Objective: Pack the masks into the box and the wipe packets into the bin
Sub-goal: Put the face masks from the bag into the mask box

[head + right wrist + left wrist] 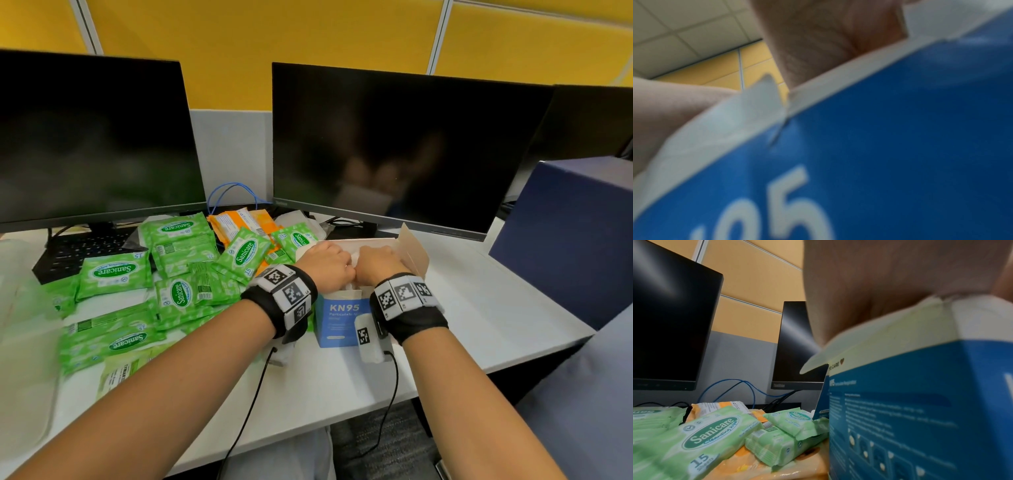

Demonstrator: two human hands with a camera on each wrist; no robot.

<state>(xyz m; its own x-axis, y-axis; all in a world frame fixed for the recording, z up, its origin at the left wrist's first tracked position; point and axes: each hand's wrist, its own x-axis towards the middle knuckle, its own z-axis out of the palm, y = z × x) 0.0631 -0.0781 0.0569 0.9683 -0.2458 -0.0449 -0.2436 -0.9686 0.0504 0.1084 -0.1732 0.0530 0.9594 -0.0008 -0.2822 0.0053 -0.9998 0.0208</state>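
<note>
Item: box (pixel 337 317), blue, marked KN95, upright near the front edge of the counter (pixel 479 308), top flaps open.

Item: my left hand (pixel 325 265) and right hand (pixel 380 262), side by side, both reaching down into the box mouth. Fingers were hidden inside; I could not tell whether they lay wide or pinched a mask. White material showed between the hands, probably masks, not certain.

Item: wipe packets (pixel 113 274), green, strewn over the left half of the counter, none packed. No bin that I could name.

Handling note, my judgement: press the stack down flat and evenly with both hands, keep the flaps clear, brace the light box so it cannot tip.
</note>
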